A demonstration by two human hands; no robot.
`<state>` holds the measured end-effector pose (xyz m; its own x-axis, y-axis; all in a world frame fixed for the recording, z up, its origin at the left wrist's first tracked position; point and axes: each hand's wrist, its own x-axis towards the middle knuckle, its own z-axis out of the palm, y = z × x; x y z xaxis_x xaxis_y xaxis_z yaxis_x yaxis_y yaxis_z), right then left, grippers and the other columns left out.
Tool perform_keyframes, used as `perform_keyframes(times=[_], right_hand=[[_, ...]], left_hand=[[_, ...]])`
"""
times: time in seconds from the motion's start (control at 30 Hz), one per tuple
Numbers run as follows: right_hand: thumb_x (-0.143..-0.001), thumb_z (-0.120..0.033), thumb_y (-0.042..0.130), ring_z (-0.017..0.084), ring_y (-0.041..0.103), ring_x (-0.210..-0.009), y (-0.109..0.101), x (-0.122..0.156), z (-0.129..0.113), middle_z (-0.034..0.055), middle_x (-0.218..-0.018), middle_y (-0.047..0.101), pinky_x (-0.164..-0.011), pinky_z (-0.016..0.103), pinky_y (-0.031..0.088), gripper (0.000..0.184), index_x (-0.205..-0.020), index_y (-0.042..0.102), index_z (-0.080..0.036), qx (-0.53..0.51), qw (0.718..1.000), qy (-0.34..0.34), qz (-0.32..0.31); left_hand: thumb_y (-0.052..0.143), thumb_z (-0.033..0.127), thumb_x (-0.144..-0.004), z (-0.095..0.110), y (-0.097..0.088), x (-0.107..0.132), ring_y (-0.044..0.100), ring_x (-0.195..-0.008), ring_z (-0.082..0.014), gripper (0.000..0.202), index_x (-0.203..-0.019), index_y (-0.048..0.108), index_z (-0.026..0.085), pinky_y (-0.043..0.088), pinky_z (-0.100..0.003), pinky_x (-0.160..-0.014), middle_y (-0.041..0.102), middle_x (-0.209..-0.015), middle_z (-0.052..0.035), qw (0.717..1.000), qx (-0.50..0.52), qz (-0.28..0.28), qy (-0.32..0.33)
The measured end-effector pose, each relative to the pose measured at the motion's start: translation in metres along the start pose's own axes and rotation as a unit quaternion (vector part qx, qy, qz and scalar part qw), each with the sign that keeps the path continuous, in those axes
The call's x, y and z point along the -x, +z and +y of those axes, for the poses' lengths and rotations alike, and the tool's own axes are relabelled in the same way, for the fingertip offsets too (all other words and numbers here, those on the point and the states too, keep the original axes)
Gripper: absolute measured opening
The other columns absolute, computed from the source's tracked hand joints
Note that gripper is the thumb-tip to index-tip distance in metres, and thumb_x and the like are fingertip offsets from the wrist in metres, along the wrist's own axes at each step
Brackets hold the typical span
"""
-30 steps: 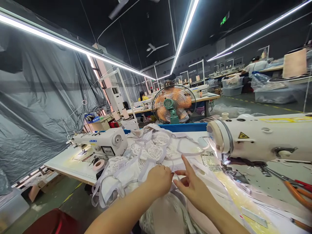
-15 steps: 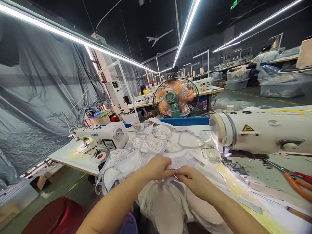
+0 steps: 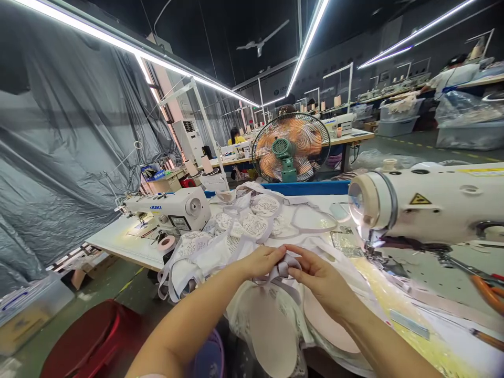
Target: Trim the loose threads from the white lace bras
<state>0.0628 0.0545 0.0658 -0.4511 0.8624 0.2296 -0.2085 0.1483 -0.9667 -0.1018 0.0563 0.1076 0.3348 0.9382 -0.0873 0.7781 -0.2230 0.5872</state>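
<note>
A pale lilac-grey strap [image 3: 286, 265] is looped between my hands, in front of the table's near edge. My left hand [image 3: 265, 261] pinches it from the left. Across from it, the thumb and fingers of my right hand [image 3: 317, 270] hold the loop's right side. Below both hands hangs a bra [image 3: 273, 331] with smooth beige cup linings and white lace edges. Just beyond my fingers lies a heap of white lace bras [image 3: 252, 223]. The strap's ends are hidden by my fingers.
A white sewing machine [image 3: 433, 205] with its lamp lit stands close on the right. Orange-handled scissors [image 3: 488, 294] and a metal strip [image 3: 409, 324] lie near it. Another machine [image 3: 173, 210] is at left, a large fan [image 3: 289, 147] ahead, a red stool [image 3: 86, 336] below left.
The strap now shows as a raised loop between my hands. My right fingers have spread and lifted around it, where both hands were pinched together lower down. The view has shifted slightly.
</note>
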Motion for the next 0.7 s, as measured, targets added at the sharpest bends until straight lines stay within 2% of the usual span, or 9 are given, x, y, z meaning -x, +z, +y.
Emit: perform_keyframes(times=[0.07,0.13,0.23,0.33,0.4,0.47,0.53,0.63,0.7], right_hand=[[-0.073,-0.038,0.058,0.015,0.057,-0.069,0.001,0.0,0.001,-0.0001,-0.075,0.063,-0.067,0.032,0.046,0.047,-0.118,0.054,-0.023,0.022,0.999,-0.023,0.014],[-0.073,-0.035,0.058,0.017,0.057,-0.074,0.002,0.0,0.002,0.0015,-0.083,0.064,-0.069,0.033,0.047,0.041,-0.113,0.059,-0.025,0.052,0.997,-0.047,0.02],[-0.07,-0.03,0.06,0.019,0.057,-0.079,0.005,0.002,0.0,0.003,-0.087,0.062,-0.072,0.035,0.046,0.027,-0.096,0.066,-0.026,0.103,0.99,-0.089,0.028],[-0.073,-0.032,0.058,0.019,0.054,-0.074,0.009,0.004,-0.003,0.003,-0.077,0.057,-0.07,0.035,0.045,0.013,-0.08,0.067,-0.025,0.146,0.981,-0.122,0.034],[-0.076,-0.034,0.056,0.021,0.054,-0.081,0.011,0.008,-0.005,0.0046,-0.082,0.055,-0.074,0.036,0.044,0.014,-0.073,0.064,-0.024,0.165,0.977,-0.13,0.039],[-0.079,-0.037,0.054,0.023,0.053,-0.095,0.011,0.015,-0.008,0.0071,-0.096,0.056,-0.081,0.037,0.043,0.017,-0.071,0.061,-0.024,0.177,0.975,-0.127,0.047],[-0.083,-0.041,0.049,0.024,0.051,-0.105,0.01,0.025,-0.011,0.0075,-0.105,0.057,-0.086,0.037,0.043,0.021,-0.073,0.056,-0.024,0.173,0.978,-0.114,0.039],[-0.088,-0.046,0.039,0.023,0.053,-0.107,0.006,0.046,-0.017,0.0062,-0.094,0.062,-0.087,0.035,0.044,0.028,-0.076,0.053,-0.024,0.146,0.987,-0.063,-0.005],[-0.088,-0.05,0.038,0.023,0.055,-0.101,0.004,0.062,-0.018,0.006,-0.09,0.063,-0.084,0.033,0.046,0.032,-0.074,0.052,-0.024,0.137,0.99,-0.018,-0.011]], left_hand=[[0.004,0.055,-0.09,-0.002,0.003,-0.001,0.042,-0.056,-0.011,0.063,-0.067,0.048,0.016,0.037,-0.022,-0.055,0.043,-0.059,0.0017,0.999,0.026,0.011,-0.015],[0.005,0.058,-0.088,-0.003,0.007,-0.002,0.041,-0.056,-0.0114,0.064,-0.065,0.047,0.016,0.037,-0.023,-0.056,0.042,-0.058,0.0016,0.998,0.042,0.022,-0.028],[0.01,0.061,-0.087,-0.001,0.01,-0.003,0.045,-0.062,-0.0132,0.065,-0.063,0.049,0.015,0.04,-0.025,-0.06,0.045,-0.06,0.0,0.998,0.051,0.031,-0.037],[0.007,0.061,-0.088,0.0,0.012,-0.003,0.049,-0.066,-0.0143,0.069,-0.066,0.054,0.014,0.042,-0.025,-0.064,0.051,-0.063,-0.0015,0.998,0.044,0.031,-0.038],[0.0,0.058,-0.088,-0.003,0.009,-0.003,0.05,-0.063,-0.0139,0.074,-0.071,0.057,0.014,0.042,-0.025,-0.062,0.053,-0.063,-0.0018,0.998,0.026,0.043,-0.043],[-0.006,0.053,-0.089,-0.01,0.002,-0.005,0.051,-0.062,-0.0141,0.077,-0.077,0.059,0.013,0.042,-0.025,-0.061,0.054,-0.064,-0.0023,0.996,-0.005,0.074,-0.055],[-0.003,0.05,-0.091,-0.019,-0.007,-0.007,0.054,-0.066,-0.0157,0.073,-0.08,0.059,0.014,0.042,-0.026,-0.064,0.057,-0.068,-0.0033,0.99,-0.05,0.115,-0.071],[0.012,0.044,-0.094,-0.032,-0.022,-0.009,0.057,-0.078,-0.0189,0.055,-0.084,0.059,0.017,0.042,-0.029,-0.072,0.062,-0.077,-0.0046,0.973,-0.126,0.163,-0.101],[0.021,0.04,-0.094,-0.038,-0.028,-0.011,0.059,-0.083,-0.0208,0.044,-0.088,0.059,0.018,0.041,-0.03,-0.074,0.064,-0.082,-0.0055,0.96,-0.173,0.181,-0.125]])
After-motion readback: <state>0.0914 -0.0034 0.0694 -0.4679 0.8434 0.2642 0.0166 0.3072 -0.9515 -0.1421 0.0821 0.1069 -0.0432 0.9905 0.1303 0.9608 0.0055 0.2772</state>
